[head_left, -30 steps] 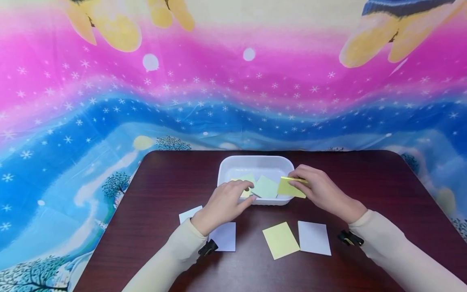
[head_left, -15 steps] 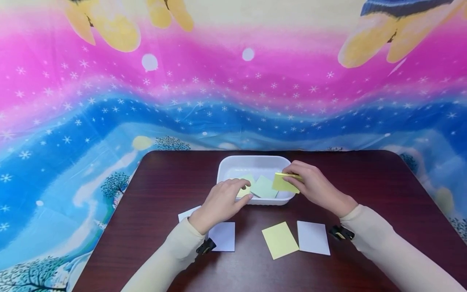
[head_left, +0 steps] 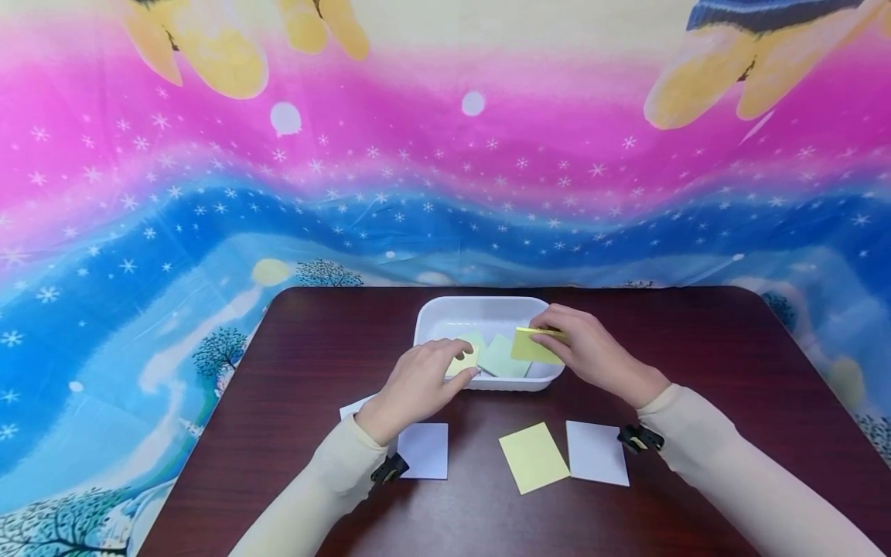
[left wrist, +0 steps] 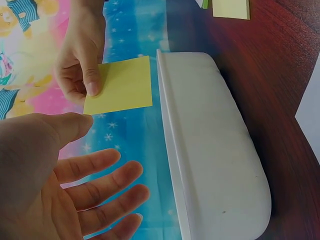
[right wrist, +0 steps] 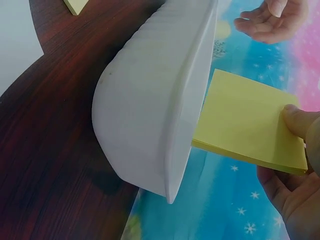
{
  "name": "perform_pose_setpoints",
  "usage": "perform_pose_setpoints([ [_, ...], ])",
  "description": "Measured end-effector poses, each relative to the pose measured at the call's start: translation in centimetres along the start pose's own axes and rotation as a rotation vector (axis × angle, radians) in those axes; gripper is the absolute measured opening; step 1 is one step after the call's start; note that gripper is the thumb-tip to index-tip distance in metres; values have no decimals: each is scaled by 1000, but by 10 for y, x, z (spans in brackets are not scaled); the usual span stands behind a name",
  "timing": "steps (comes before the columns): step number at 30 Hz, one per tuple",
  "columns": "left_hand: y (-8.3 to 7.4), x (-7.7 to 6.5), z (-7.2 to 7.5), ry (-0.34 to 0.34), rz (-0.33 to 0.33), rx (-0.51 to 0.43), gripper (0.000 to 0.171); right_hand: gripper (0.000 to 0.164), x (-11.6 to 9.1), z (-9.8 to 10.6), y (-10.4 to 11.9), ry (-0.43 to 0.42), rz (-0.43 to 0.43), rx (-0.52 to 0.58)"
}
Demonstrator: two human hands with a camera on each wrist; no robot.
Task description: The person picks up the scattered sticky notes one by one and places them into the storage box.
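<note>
A yellow sticky note pad (head_left: pixel 534 346) is pinched between the thumb and fingers of my right hand (head_left: pixel 592 348), above the right side of a white plastic tub (head_left: pixel 431 317). The right wrist view shows the pad (right wrist: pixel 245 117) as a thick stack, its far edge at the tub's rim. My left hand (head_left: pixel 421 379) hovers over the tub's front left with fingers apart and holds nothing; the left wrist view shows its bare palm (left wrist: pixel 55 200). Inside the tub lie a pale green pad (head_left: pixel 503 358) and a light yellow pad (head_left: pixel 465 362), partly hidden by my left hand.
On the dark wooden table (head_left: pixel 313 333), in front of the tub, lie a yellow pad (head_left: pixel 534 458), a white pad (head_left: pixel 597 454) and a lavender pad (head_left: pixel 426 451). Another white pad (head_left: pixel 353 406) is partly covered by my left wrist. A patterned cloth (head_left: pixel 445 193) hangs behind.
My right hand has moved left with the yellow sticky note pad, from the tub's right edge to over its inside. The left hand has barely shifted.
</note>
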State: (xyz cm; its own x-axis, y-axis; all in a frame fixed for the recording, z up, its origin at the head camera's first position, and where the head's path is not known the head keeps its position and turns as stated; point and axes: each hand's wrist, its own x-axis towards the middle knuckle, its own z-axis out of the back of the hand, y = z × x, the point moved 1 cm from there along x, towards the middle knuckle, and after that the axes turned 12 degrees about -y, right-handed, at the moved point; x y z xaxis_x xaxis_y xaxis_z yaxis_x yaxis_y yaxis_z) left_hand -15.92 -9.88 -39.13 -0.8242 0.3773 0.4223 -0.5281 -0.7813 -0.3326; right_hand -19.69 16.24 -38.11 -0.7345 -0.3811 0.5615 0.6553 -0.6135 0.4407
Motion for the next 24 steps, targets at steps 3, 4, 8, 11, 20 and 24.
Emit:
perform_pose_setpoints([
  [3, 1, 0, 0, -3, 4, 3, 38, 15, 0, -1, 1, 6, -6, 8],
  [4, 2, 0, 0, -5, 5, 4, 37, 15, 1, -2, 1, 9, -8, 12],
  [8, 2, 0, 1, -11, 3, 6, 37, 15, 1, -5, 0, 18, -22, 31],
  [11, 2, 1, 2, -10, 6, 13, 38, 15, 2, -7, -1, 23, -26, 37],
  [20, 6, 2, 6, -4, 30, 22, 39, 14, 6, -15, -1, 46, -33, 37],
  [24, 9, 1, 7, -4, 41, 21, 39, 13, 9, -19, -1, 59, -28, 31],
])
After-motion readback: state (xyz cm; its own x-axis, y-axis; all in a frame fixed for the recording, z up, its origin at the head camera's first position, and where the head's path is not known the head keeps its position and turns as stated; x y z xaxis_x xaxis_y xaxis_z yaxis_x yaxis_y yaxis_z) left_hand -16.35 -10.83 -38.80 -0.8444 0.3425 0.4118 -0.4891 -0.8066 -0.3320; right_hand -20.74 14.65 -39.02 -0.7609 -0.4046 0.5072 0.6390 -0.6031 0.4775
